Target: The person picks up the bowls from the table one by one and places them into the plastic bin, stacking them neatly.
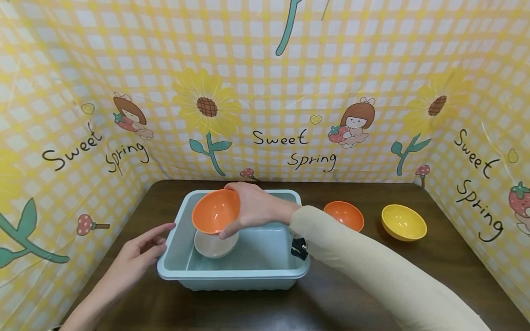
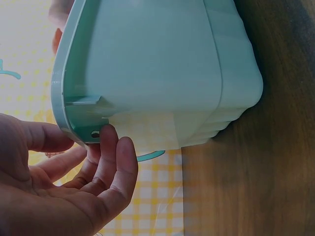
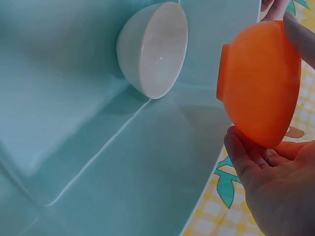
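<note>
My right hand (image 1: 256, 204) holds an orange bowl (image 1: 216, 211) by its rim, thumb on one side and fingers on the other. The bowl is tilted, above a white bowl (image 1: 215, 246) inside the light blue plastic basin (image 1: 244, 274). In the right wrist view the white bowl (image 3: 153, 49) sits on the basin's floor, apart from the held orange bowl (image 3: 261, 83). At the basin's left side, my left hand (image 1: 138, 255) grips the rim; the left wrist view shows its fingers (image 2: 127, 157) curled beneath the edge.
Right of the basin, a second orange bowl (image 1: 344, 215), partly covered by the right sleeve (image 1: 364, 262), and a yellow bowl (image 1: 403, 223) stand on the dark wooden table (image 1: 352, 303). A yellow checked cloth (image 1: 265, 82) hangs behind and along both sides.
</note>
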`<state>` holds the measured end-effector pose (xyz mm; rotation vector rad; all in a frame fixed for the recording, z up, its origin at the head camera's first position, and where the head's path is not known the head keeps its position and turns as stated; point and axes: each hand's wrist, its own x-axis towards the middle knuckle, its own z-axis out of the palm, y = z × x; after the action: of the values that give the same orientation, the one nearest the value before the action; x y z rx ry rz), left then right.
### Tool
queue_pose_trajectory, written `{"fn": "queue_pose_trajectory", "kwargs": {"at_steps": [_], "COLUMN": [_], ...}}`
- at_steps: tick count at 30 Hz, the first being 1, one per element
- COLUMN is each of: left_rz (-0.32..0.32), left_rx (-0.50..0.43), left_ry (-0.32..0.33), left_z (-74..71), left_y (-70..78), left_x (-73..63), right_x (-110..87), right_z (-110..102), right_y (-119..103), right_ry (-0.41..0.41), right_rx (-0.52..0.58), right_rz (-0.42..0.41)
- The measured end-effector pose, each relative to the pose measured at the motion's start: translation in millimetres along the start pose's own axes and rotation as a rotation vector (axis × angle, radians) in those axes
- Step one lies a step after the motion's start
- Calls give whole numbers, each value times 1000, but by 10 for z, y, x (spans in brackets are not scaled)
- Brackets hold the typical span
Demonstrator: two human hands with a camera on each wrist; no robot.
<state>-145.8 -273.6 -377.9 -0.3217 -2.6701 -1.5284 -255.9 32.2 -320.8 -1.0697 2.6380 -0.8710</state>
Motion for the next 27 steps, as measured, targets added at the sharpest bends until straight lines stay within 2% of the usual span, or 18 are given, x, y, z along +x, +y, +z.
{"fn": "queue_pose_trajectory", "kwargs": {"at_steps": [9, 16, 27], "left_rz": [19, -7, 7], "left_rx": [-12, 0, -26], "left_ry": [5, 7, 6], "left_z": [6, 4, 9], "left_y": [-12, 15, 7], "left_x": [-10, -10, -4], "right_x": [97, 131, 185], "right_z": [76, 122, 249], "right_y": [59, 84, 194], "right_ry": [-47, -95, -119], "right_rx": [6, 0, 110], "right_rz": [4, 35, -49]}}
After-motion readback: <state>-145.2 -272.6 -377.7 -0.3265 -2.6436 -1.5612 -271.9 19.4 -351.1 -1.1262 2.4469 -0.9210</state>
